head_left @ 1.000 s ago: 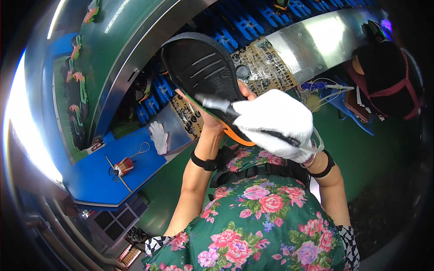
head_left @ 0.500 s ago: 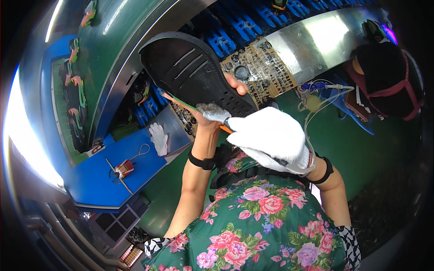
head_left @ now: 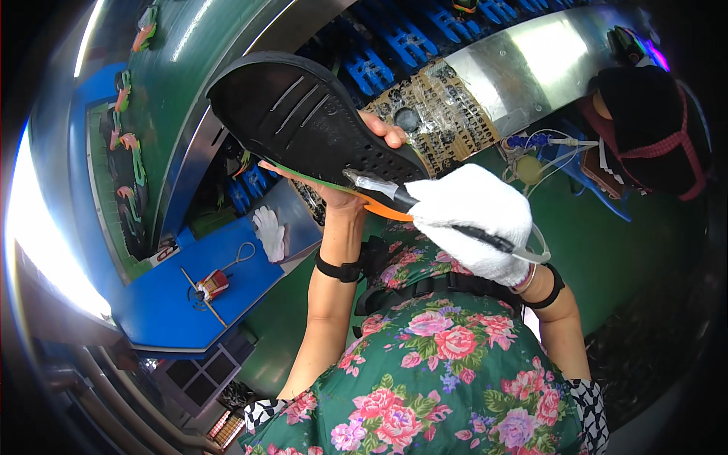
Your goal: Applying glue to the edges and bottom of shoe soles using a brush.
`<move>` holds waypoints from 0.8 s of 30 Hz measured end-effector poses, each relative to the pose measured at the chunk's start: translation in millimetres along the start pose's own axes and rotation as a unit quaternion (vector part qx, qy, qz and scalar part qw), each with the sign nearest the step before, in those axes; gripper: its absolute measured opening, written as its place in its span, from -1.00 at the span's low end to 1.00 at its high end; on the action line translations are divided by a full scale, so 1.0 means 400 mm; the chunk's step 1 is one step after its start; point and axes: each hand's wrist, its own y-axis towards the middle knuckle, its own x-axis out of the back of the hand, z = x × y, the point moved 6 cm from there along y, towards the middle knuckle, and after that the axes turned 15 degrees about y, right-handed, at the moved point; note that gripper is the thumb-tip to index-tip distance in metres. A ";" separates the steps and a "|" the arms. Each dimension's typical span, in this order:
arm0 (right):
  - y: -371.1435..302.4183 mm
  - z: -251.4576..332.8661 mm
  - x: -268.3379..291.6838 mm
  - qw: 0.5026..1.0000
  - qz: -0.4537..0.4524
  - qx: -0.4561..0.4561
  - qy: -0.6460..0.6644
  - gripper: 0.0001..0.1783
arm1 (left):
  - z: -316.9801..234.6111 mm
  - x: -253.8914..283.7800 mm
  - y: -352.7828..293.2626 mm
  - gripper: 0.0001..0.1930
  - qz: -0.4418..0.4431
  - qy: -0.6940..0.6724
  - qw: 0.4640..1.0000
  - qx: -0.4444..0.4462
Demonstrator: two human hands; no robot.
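Note:
A large black shoe sole (head_left: pixel 303 114), with a green and orange edge along its near side, is held up in front of me. My bare left hand (head_left: pixel 339 197) grips it from below, fingertips curling over its far edge. In my right hand (head_left: pixel 478 220), covered by a white knitted glove, is a brush (head_left: pixel 377 185) with a black handle and a thin clear tube running from it. The bristles touch the sole's inner face near the close edge, beside a patch of small holes.
A blue table (head_left: pixel 163 303) at left carries a red container (head_left: pixel 214 283) with a stick, and a white glove (head_left: pixel 269 233) lies near it. Blue racks (head_left: pixel 371 72) line the far side behind taped cardboard (head_left: pixel 447 106). Another person (head_left: pixel 641 129) is at right, near tubing. Shoe parts (head_left: pixel 125 197) sit on a green conveyor.
The brush has moved slightly right and down along the sole, and my right hand has turned, showing more of the handle. The sole has shifted a little left.

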 end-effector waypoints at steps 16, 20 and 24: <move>-0.029 -0.008 0.010 1.000 -0.014 -0.005 -0.001 -0.83 | -0.016 -0.002 0.001 0.29 0.007 0.054 0.998 -0.014; -0.042 -0.039 0.033 0.993 -0.061 -0.069 0.076 -0.80 | -0.012 -0.005 -0.003 0.32 -0.005 0.041 0.999 0.003; -0.050 -0.026 0.038 0.999 -0.027 -0.037 0.020 -0.78 | -0.008 -0.008 -0.006 0.33 -0.015 0.049 0.999 0.016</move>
